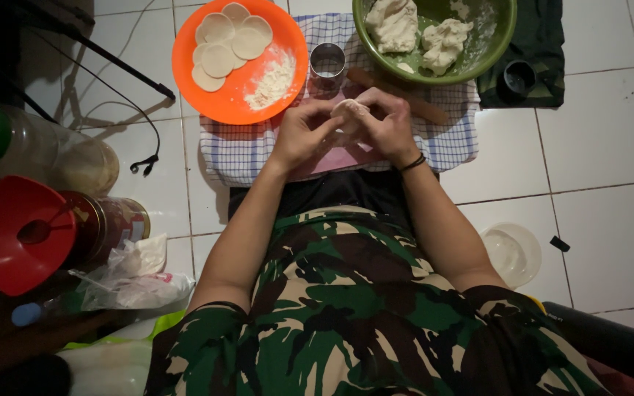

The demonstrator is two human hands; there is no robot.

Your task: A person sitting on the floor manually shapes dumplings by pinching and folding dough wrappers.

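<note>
Currently: small dough piece [349, 110], pale, pinched between left hand [304, 133] and right hand [389, 123] above the checked cloth [243, 150]. Likely soft, light, tacky, easily torn; best held by its edges with fingertips.

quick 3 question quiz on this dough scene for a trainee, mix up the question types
1. True or false: the left hand and the right hand hold a piece of dough together.
2. Multiple choice: the cut dough rounds lie on A) the green bowl, B) the orange plate, C) the checked cloth.
3. Fill in: between the orange plate and the green bowl stands a small ___ ring cutter.

Key: 1 true. 2 B. 3 metal.
</note>
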